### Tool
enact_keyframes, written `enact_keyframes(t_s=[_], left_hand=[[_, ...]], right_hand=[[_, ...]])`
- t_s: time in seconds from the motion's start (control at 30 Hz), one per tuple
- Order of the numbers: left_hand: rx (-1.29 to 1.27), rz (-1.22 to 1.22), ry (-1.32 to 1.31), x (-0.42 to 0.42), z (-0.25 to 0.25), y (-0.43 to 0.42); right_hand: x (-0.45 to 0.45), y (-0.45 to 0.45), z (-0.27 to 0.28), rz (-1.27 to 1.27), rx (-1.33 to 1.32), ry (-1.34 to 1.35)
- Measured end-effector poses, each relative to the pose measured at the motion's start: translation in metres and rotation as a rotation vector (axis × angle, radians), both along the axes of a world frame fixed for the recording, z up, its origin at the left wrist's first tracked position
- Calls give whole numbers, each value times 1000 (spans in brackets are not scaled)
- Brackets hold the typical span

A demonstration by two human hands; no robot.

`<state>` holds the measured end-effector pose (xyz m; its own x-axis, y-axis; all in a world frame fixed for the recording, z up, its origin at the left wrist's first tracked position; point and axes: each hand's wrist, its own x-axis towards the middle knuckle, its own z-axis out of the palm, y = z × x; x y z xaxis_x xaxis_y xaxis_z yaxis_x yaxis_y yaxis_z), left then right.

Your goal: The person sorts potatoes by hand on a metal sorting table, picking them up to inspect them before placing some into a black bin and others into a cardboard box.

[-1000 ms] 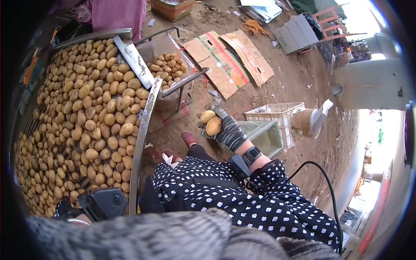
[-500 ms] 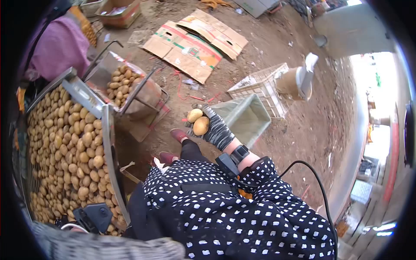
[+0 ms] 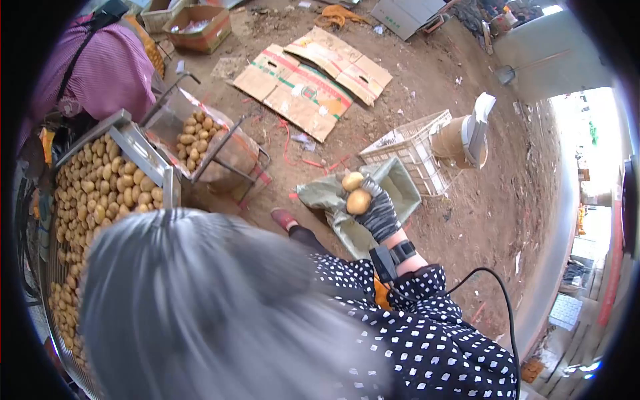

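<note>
Clasping two potatoes (image 3: 358, 202) in the gloved right hand (image 3: 380, 217), just right of the frame's centre, seen against a pale green lined bin (image 3: 402, 190). Carrying a dark strapped device (image 3: 383, 263) at that wrist. Just beside the bin, farther right, a white crate (image 3: 437, 175). At the left of the frame, many more potatoes (image 3: 100, 190) on a metal tray (image 3: 137, 148), with a part-filled sack (image 3: 233, 160) near its corner. Above centre, flattened cardboard (image 3: 291, 93) on bare earth. Blocked at lower left by a blurred grey shape (image 3: 200, 307), possibly fabric or hair; impossible to tell the left hand's state.
</note>
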<state>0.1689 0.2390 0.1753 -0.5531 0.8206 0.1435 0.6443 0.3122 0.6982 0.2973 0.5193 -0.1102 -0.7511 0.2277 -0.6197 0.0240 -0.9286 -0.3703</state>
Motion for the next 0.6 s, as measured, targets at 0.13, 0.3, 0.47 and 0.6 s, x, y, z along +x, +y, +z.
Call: enact_keyframes(t_s=[0.13, 0.3, 0.47, 0.6], left_hand=[[136, 283, -737, -19, -23, -33], [396, 565, -1254, -3, -112, -90], [1094, 622, -1596, 28, -154, -140], [1630, 789, -1464, 57, -167, -193]], right_hand=[[-24, -18, 13, 279, 191, 78], [-106, -98, 60, 702, 562, 255], [-157, -239, 118, 1004, 728, 502], [-159, -331, 141, 1224, 666, 636]])
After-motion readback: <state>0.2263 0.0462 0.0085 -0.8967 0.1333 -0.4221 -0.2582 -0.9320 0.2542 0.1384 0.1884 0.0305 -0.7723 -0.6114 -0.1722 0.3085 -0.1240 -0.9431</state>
